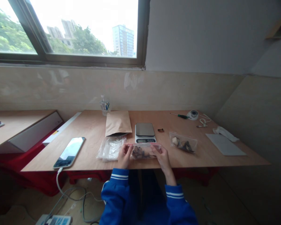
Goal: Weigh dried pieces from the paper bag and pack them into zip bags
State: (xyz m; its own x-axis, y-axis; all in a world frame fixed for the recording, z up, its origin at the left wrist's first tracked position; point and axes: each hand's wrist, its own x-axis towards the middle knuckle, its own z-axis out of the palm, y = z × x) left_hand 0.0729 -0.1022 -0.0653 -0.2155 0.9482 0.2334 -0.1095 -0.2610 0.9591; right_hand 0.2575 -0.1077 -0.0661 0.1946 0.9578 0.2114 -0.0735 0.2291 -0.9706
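Observation:
Both hands grip the top edge of a clear zip bag with brown dried pieces inside, at the table's front edge. My left hand pinches its upper left corner, and my right hand pinches the zip strip towards the right. Just behind the bag sits a kitchen scale with a bare metal plate; its display is too small to read. Flat empty plastic bags lie beside my left hand, in front of a brown paper pouch. A second filled zip bag rests to the right.
A small dark piece lies right of the scale. A phone with a cable is at the left, a plastic bottle at the back. Rightward are a screwdriver, a white dome camera and a white sheet.

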